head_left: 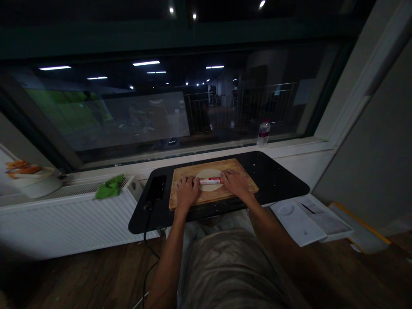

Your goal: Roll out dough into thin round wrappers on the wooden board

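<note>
A round, flat sheet of dough [210, 188] lies on a wooden cutting board [202, 199]. Across the dough rests a short rolling pin [210, 181] with a red-and-white printed wrapper round its middle. My left hand [187, 189] is curled over the pin's left end. At the opposite end, my right hand [236, 182] has its fingers on the pin. Both ends of the pin are covered by the hands, and dim light blurs the finger detail.
The board lies on a black tabletop [280, 178] by the window. A phone [156, 188] with a cable is left of the board. A bottle [264, 133] stands on the sill; a green cloth [110, 187] lies on the radiator [71, 223]. A white box [312, 216] sits lower right.
</note>
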Motion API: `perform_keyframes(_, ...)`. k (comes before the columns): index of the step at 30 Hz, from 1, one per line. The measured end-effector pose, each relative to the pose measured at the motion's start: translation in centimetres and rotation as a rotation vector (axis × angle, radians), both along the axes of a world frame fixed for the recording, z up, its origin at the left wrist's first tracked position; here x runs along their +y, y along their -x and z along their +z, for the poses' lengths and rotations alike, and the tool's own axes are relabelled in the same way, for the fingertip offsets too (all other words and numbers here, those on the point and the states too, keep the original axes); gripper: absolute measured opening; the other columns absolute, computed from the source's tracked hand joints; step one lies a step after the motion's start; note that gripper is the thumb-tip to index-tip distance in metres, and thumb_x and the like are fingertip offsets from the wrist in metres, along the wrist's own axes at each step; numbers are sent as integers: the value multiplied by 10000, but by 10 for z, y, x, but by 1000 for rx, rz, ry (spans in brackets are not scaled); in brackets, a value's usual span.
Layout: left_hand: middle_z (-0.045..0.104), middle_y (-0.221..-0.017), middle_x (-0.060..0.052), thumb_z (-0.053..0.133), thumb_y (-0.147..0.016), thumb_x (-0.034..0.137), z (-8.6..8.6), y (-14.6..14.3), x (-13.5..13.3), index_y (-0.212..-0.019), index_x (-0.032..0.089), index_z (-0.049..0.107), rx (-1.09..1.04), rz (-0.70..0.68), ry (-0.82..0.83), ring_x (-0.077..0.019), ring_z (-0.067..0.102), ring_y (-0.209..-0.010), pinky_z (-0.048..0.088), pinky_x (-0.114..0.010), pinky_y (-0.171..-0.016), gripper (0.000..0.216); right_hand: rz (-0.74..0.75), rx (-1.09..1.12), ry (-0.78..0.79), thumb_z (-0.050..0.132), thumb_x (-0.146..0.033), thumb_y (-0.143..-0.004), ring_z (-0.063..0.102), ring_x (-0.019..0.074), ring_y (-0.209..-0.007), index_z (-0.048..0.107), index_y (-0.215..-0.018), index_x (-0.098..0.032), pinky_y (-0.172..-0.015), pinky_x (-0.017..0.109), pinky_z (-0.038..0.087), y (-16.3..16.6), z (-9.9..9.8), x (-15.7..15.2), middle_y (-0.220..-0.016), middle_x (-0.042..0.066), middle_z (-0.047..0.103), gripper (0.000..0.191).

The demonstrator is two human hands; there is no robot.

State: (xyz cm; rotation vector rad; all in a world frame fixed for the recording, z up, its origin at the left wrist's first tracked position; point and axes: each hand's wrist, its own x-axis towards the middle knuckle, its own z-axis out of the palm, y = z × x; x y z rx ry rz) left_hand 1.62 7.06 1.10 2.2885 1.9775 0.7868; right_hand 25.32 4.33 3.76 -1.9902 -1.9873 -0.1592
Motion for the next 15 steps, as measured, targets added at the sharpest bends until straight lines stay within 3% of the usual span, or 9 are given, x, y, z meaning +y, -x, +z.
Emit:
perform_keyframes(7,712,-1412,-160,415,-1171,463,3,-1,0,-1316,226,764,-7,10,-4,-346,646,-1305,500,-484,-1112,446,64,-27,7,305,-396,-1218,676,285,-1381,770,-1409,-190,-1170,358,481,0,-1,-15,-1472,130,762,543)
perform_keyframes(15,713,-1386,-156,435,-1165,454,0,0,1,-1293,227,779,-16,6,-24,-346,644,-1265,500,-482,-1089,432,50,-9,-1,282,-426,-1223,702,279,-1347,783,-1399,-201,-1136,357,504,-5,-1,3,-1477,117,765,577)
